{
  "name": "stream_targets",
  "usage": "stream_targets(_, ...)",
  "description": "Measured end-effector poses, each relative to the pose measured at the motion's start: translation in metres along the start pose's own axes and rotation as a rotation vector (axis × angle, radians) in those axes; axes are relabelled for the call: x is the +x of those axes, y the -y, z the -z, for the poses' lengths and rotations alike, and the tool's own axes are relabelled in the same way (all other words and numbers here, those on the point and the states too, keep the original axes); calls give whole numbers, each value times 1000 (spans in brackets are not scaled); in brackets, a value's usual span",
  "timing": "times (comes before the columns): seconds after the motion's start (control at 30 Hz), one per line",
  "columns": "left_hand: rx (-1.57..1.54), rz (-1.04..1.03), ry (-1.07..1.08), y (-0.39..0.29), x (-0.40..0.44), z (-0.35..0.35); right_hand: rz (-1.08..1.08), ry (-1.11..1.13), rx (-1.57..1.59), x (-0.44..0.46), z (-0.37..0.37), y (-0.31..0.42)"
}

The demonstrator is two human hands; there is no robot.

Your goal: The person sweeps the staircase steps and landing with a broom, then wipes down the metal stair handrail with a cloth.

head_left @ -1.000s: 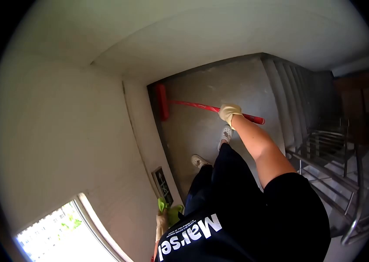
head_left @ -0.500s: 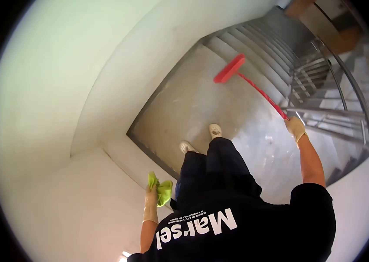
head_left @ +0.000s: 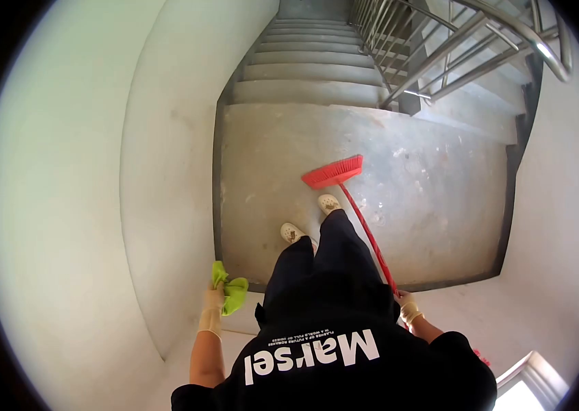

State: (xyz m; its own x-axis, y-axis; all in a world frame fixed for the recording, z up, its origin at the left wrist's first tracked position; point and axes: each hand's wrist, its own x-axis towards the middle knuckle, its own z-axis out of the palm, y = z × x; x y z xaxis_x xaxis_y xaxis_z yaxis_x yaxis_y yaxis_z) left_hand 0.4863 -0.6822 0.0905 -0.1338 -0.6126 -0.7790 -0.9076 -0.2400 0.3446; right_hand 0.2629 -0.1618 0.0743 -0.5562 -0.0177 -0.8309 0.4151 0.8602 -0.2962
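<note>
A red broom [head_left: 334, 172] with a long red handle slants across the landing in front of my feet, its bristle head close ahead of my shoes. My right hand [head_left: 408, 307], in a pale glove, is closed round the handle beside my hip. On the other side my left hand [head_left: 213, 299], gloved too, grips a bright green cloth [head_left: 235, 294] that hangs bunched from the fingers. It is held out near the left wall, apart from the broom.
Ahead of the concrete landing [head_left: 269, 144], a flight of stairs [head_left: 310, 72] runs away beside a metal railing [head_left: 464, 51]. Another flight [head_left: 484, 113] lies to the right. White walls [head_left: 173, 137] with a dark skirting strip enclose the landing. A bright window [head_left: 525, 390] is at lower right.
My right hand has come back from out by the railing to my hip, drawing the broom head nearer my feet. My view has turned to face the stairs. The cloth stays in my left hand.
</note>
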Motion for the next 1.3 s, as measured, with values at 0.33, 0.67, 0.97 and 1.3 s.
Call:
stream_targets(0.33, 97, -5, 60, -61, -37, -9, -94, 95, 251, 179, -41, 195)
stream_targets(0.67, 124, -65, 147, -65, -52, -55, -202, 121, 173, 105, 93, 91)
stream_targets(0.97, 250, -129, 194, -149, -91, -92, -131, 44, -266, -1, 177, -75)
stream_targets(1.3, 421, -155, 156, -186, -121, -98, 103, 158, -67, 157, 103, 161)
